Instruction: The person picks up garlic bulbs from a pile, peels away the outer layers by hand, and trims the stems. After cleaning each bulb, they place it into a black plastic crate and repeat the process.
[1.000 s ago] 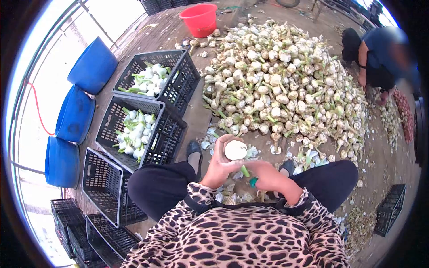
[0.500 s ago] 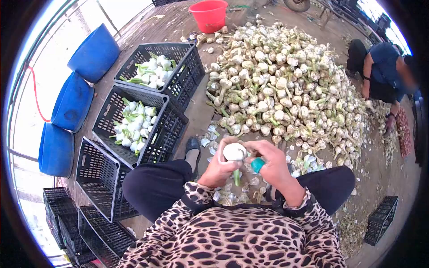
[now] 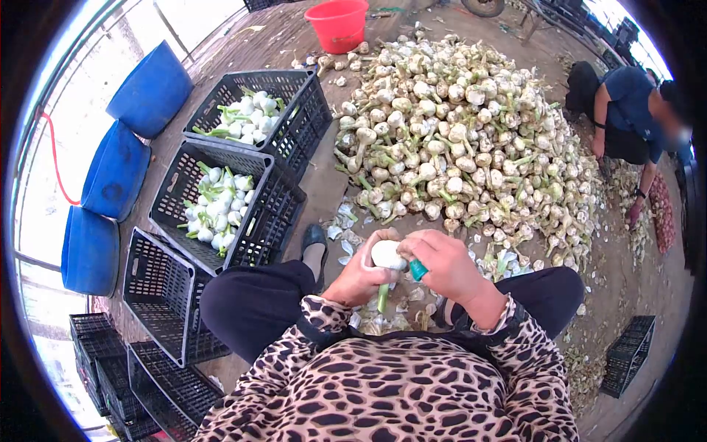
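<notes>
A white garlic bulb (image 3: 387, 254) is held in my left hand (image 3: 361, 272), its green stem pointing down below the fingers. My right hand (image 3: 446, 267) is closed against the right side of the bulb, with a green wrap or cover (image 3: 418, 269) showing at a finger or thumb. Whether a small tool is also in the right hand cannot be made out. Just beyond both hands lies a large heap of garlic (image 3: 456, 147), with loose white peelings (image 3: 345, 230) on the ground around my feet.
Black crates of cleaned bulbs (image 3: 283, 193) stand at the left, beside an empty black crate (image 3: 158, 283) and blue tubs (image 3: 116, 171). A red bucket (image 3: 337, 28) is behind the heap. Another person (image 3: 626, 110) crouches at the right near a red net sack (image 3: 662, 214).
My right hand has shifted slightly left and its fingers now press on the bulb. The bulb has turned a little. The other person's arm has moved a little.
</notes>
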A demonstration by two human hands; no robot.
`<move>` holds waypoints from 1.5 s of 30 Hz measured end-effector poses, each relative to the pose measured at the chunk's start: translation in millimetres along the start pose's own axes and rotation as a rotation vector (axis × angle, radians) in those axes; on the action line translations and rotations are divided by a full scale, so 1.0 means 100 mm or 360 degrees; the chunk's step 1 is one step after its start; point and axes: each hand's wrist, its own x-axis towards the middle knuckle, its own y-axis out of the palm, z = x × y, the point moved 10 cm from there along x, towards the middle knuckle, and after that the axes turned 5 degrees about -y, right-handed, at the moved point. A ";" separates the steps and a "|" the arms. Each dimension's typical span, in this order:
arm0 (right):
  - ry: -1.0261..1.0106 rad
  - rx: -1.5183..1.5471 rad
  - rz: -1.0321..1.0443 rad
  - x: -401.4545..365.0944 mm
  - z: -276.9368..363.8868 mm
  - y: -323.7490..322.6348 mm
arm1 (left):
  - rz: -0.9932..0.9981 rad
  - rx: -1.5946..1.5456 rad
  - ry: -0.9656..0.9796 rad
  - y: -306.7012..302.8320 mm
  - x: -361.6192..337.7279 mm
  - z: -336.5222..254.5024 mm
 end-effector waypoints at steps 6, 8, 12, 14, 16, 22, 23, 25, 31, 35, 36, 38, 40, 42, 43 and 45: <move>0.0302 -0.0320 0.0134 -0.04 -0.27 0.03 | 0.0167 0.0010 0.0028 0.12 -0.02 -0.04; 0.0519 -0.0612 0.0143 -0.17 -0.57 0.07 | 0.0187 -0.0027 0.0061 0.16 -0.02 -0.06; 0.0286 -0.0147 -0.0026 -0.26 -0.39 0.11 | 0.0214 -0.0144 0.0189 0.13 0.01 -0.11; 0.0413 0.0085 -0.0096 -0.28 -0.31 0.05 | 0.0137 -0.0236 0.0167 0.07 0.02 -0.11; 0.0471 0.0323 -0.0214 -0.26 -0.25 -0.01 | 0.0074 -0.0175 0.0172 0.01 0.03 -0.10; 0.0181 0.0015 -0.0046 -0.12 0.02 0.04 | 0.0053 0.0060 0.0154 -0.05 0.03 -0.02; 0.0118 -0.0062 -0.0030 -0.12 0.05 0.03 | 0.0063 0.0116 0.0167 -0.11 0.07 0.06; -0.0084 -0.0159 -0.0029 -0.09 0.14 0.05 | -0.0046 0.0317 0.0212 -0.14 0.03 -0.02; 0.0314 -0.0181 -0.0012 -0.04 -0.16 0.18 | -0.0044 0.0471 0.0007 -0.03 -0.02 -0.04; 0.0750 0.0056 0.0152 -0.27 -0.57 0.45 | -0.0089 0.0237 0.0094 -0.09 0.00 0.01; 0.0856 0.0232 0.0236 -0.40 -0.60 0.59 | -0.0160 0.0140 0.0149 -0.17 -0.01 -0.02; 0.1247 0.1412 0.0202 -0.69 -0.57 1.09 | -0.0270 -0.0064 0.0256 -0.37 0.05 -0.01; 0.1363 0.2055 0.0447 -0.77 -0.23 1.43 | -0.0363 -0.0298 0.0299 -0.49 0.08 0.04; 0.1734 0.2190 0.0603 -0.86 -0.20 1.52 | -0.0582 -0.0239 0.0351 -0.58 0.05 0.00; 0.1800 0.2105 0.0564 -0.92 -0.30 1.54 | -0.0674 -0.0300 0.0347 -0.61 0.03 -0.01; 0.1921 0.1944 0.0503 -1.04 -0.51 1.67 | -0.0879 -0.0424 0.0341 -0.67 -0.05 -0.02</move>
